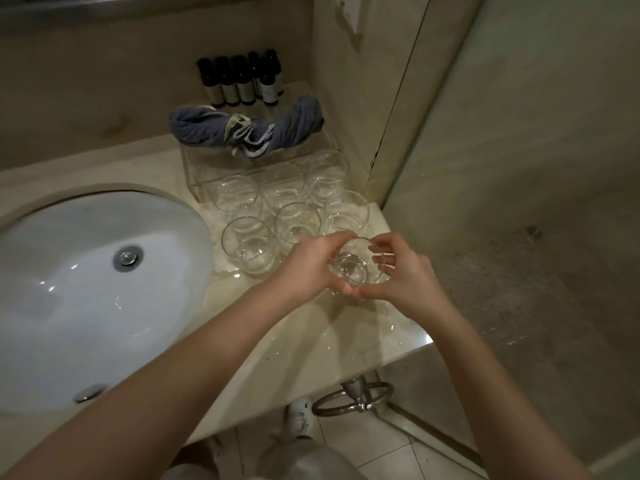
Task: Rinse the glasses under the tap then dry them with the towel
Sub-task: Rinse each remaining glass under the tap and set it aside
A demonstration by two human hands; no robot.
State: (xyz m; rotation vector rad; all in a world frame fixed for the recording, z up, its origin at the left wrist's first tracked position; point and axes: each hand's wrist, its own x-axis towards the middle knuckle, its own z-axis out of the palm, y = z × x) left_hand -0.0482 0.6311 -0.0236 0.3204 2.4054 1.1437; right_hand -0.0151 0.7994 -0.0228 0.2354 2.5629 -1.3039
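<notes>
A clear round glass (356, 266) stands upright at the near right of the counter, held between both hands. My left hand (310, 265) curls round its left side and my right hand (403, 275) curls round its right side, thumbs meeting at the front. Several more clear glasses (251, 245) stand in rows just behind it. A blue-grey towel (207, 128) lies bunched on a clear tray (194, 168) further back. The white sink (86, 306) sits to the left; the tap is out of view.
Several small dark bottles (239, 81) stand at the back against the wall. The marble counter (311, 337) is wet near its front edge. A glass partition (519, 168) rises at the right. A metal towel ring (353, 400) hangs below the counter.
</notes>
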